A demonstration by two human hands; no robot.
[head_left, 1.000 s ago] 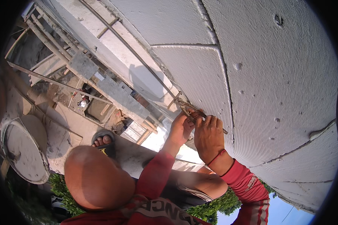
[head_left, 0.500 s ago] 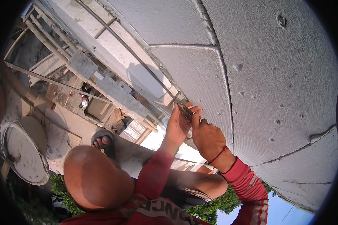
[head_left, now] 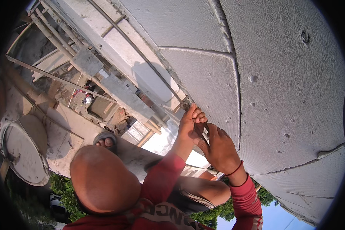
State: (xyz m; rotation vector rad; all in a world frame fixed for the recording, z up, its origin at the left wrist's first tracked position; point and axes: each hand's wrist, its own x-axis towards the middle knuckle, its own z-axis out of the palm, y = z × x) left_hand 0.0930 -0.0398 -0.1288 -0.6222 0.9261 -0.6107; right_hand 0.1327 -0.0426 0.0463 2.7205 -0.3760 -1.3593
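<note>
Dark metal pincers (head_left: pixel 201 135) show between my hands, their two handles apart. My right hand (head_left: pixel 221 147), with a red cord at the wrist, is closed on the handles. My left hand (head_left: pixel 188 124) has its fingers curled at the upper end of the tool, beside the end of a thin steel bar (head_left: pixel 157 72); what lies inside those fingers is hidden. The bar runs along a pale concrete ledge (head_left: pixel 136 50), with a short crosspiece (head_left: pixel 113 26) further up. The jaws of the pincers cannot be made out.
A white block wall (head_left: pixel 280 96) with dark joints rises close on my right. My sandalled foot (head_left: pixel 105 141) rests on a narrow surface high above the ground. Lower left stands a mortar-stained bucket (head_left: pixel 25 151). Far below are bamboo poles (head_left: pixel 51 36) and a person in a white helmet (head_left: pixel 88 99).
My right hand has shifted down and right, and the pincer handles now show spread apart. My left fingers have curled in. The view has shifted slightly.
</note>
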